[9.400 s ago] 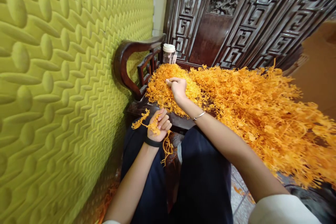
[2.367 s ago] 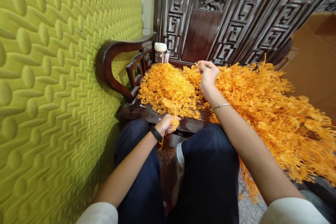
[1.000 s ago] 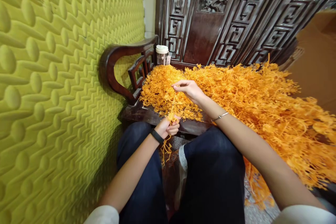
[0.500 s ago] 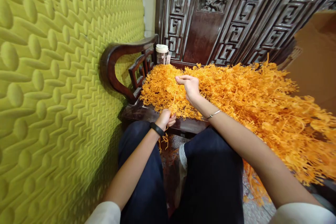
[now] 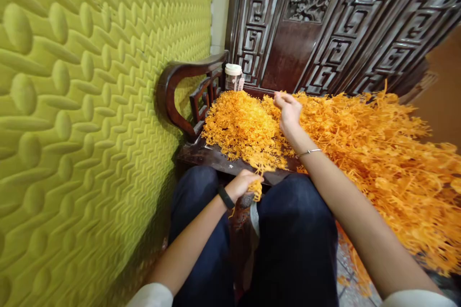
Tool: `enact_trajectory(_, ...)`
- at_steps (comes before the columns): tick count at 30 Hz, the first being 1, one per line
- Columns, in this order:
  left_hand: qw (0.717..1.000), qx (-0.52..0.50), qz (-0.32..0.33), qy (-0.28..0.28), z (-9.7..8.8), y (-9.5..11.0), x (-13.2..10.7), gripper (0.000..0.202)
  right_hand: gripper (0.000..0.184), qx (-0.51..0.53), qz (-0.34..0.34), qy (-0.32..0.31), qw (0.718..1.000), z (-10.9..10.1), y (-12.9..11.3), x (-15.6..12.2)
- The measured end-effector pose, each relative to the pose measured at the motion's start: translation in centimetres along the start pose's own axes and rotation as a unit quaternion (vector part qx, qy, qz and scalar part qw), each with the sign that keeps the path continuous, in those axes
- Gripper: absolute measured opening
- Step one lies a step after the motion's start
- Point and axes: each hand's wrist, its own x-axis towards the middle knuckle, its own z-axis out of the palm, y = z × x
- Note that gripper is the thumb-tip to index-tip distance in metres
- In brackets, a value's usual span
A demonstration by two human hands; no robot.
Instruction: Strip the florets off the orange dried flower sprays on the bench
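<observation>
My left hand [image 5: 245,183] is closed around a small orange plastic sprig [image 5: 256,189], held just past the front edge of the dark wooden seat [image 5: 225,163], between my knees. Some orange strands stick out above and below its fingers. My right hand [image 5: 289,111] is raised over the orange heap, thumb and fingertips pinched together; whatever they grip is too small to make out. Beneath it, a dense mound of orange plastic sprigs [image 5: 239,127] covers the left part of the seat. To the right spreads a larger pile of longer orange sprigs [image 5: 378,168].
A lidded cup [image 5: 233,77] stands in the seat's back corner. A curved wooden armrest [image 5: 166,87] borders the left side, beside a yellow textured wall [image 5: 86,115]. Carved wooden panels [image 5: 293,55] rise behind. Brown cardboard [image 5: 448,91] is at the far right.
My left hand has dropped lower and toward me with the orange sprig, to the right in view. My right hand, still pinched, has moved right and slightly up. The view has shifted a little.
</observation>
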Motion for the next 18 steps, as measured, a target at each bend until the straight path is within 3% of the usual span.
enact_trajectory(3,1.000,-0.020,0.003,-0.014,-0.6,0.4,0.5,0.041,0.030,-0.022,0.024,-0.106,0.994,0.9,0.8,-1.6)
enact_trajectory(7,0.998,-0.030,-0.011,-0.045,-1.2,0.2,1.2,0.042,0.044,-0.081,0.055,-0.178,0.979,2.3,1.2,-2.6)
enact_trajectory(11,0.997,-0.033,-0.034,-0.066,-1.3,-0.2,1.5,0.039,0.047,-0.199,-0.028,-0.147,0.969,2.2,0.9,-2.9)
enact_trajectory(14,0.996,-0.032,-0.051,-0.069,-1.3,-0.2,1.7,0.040,0.030,-0.212,-0.088,-0.127,0.965,1.7,0.0,-3.2)
enact_trajectory(18,0.994,-0.024,-0.069,-0.082,-1.6,-0.2,1.8,0.043,0.011,-0.204,-0.084,-0.128,0.967,1.4,-0.6,-3.4)
